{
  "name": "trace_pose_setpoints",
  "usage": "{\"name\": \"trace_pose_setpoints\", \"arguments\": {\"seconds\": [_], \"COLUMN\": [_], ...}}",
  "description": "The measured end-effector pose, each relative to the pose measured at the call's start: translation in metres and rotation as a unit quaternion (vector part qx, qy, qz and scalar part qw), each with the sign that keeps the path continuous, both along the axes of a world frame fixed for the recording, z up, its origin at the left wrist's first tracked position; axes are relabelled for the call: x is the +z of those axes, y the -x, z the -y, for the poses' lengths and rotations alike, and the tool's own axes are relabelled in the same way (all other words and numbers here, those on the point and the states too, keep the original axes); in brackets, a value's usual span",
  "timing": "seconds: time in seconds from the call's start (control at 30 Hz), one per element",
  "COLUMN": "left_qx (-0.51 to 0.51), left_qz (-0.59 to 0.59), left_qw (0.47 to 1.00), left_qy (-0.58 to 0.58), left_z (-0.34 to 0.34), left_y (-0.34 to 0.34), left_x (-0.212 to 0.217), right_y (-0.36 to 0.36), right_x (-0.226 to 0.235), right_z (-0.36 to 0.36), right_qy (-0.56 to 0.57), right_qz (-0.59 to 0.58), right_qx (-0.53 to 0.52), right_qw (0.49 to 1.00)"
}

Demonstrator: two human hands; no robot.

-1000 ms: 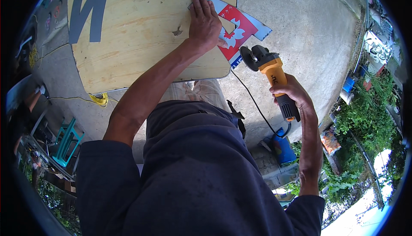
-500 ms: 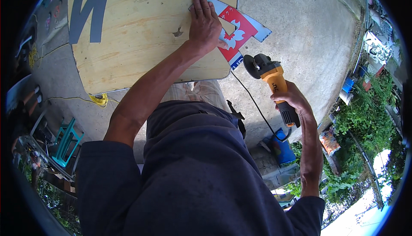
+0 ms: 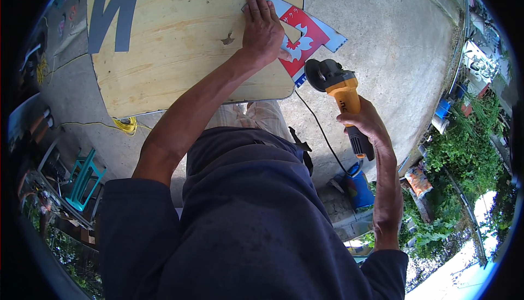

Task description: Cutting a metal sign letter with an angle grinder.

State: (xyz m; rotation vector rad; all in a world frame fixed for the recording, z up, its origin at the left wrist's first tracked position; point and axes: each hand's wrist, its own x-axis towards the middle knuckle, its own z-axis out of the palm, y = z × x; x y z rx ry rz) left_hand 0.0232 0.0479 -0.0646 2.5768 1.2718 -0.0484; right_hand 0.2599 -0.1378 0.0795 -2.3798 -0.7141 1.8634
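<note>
My left hand (image 3: 263, 33) lies flat with its fingers stretched out, pressing on a cut sheet piece (image 3: 314, 31) printed red, white and pale blue. The piece looks letter-shaped, with a three-cornered hole, and juts past the right edge of the plywood board (image 3: 180, 38). In my right hand (image 3: 367, 121) is an orange and black angle grinder (image 3: 345, 93), gripped round its body. Its disc sits close to the near corner of the piece; whether they touch, I cannot tell. The cord (image 3: 321, 122) runs down behind the grinder.
A grey letter-shaped piece (image 3: 115, 13) lies on the board at the far left. Coiled yellow cord (image 3: 125, 126) rests on the concrete floor (image 3: 376, 32). There is a green plastic chair (image 3: 84, 180) at left, a blue container (image 3: 360, 188) below the grinder, and plants (image 3: 453, 163) at right.
My right hand has brought the grinder slightly left and up, nearer the sheet piece. My left hand stays in place on the piece.
</note>
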Motion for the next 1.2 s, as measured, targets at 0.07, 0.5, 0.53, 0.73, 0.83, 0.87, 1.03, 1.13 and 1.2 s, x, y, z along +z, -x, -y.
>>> {"name": "trace_pose_setpoints", "arguments": {"seconds": [0.07, 0.5, 0.53, 0.73, 0.83, 0.87, 1.03, 1.13, 1.2], "left_qx": [-0.002, 0.002, 0.002, 0.001, 0.002, 0.001, -0.001, 0.001, 0.0], "left_qz": [0.005, -0.005, -0.003, 0.002, 0.001, 0.001, -0.002, -0.001, 0.0], "left_qw": [1.0, 1.0, 1.0, 1.0, 1.0, 1.0, 1.0, 1.0, 1.0], "left_qy": [-0.004, 0.023, 0.021, 0.011, 0.009, 0.01, 0.013, 0.014, 0.016], "left_z": [0.0, -0.002, -0.002, 0.0, 0.0, 0.0, 0.001, 0.0, -0.001], "left_y": [-0.001, 0.001, 0.0, -0.001, 0.002, 0.001, 0.002, 0.003, 0.002], "left_x": [0.0, 0.005, 0.005, 0.004, 0.002, 0.002, 0.003, 0.003, 0.003], "right_y": [0.003, 0.011, 0.012, 0.016, 0.023, 0.024, 0.024, 0.021, 0.018], "right_x": [0.001, 0.011, 0.014, 0.007, 0.001, 0.002, 0.005, 0.005, 0.008], "right_z": [0.001, 0.034, 0.033, 0.019, 0.008, 0.006, 0.018, 0.03, 0.034], "right_qy": [0.003, 0.006, 0.0, -0.019, -0.017, -0.009, -0.009, -0.006, -0.009], "right_qz": [0.013, 0.109, 0.107, 0.083, 0.079, 0.086, 0.092, 0.1, 0.101], "right_qx": [0.011, 0.053, 0.03, -0.003, 0.013, 0.023, 0.017, 0.014, 0.011], "right_qw": [1.0, 0.993, 0.994, 0.996, 0.997, 0.996, 0.996, 0.995, 0.995]}}
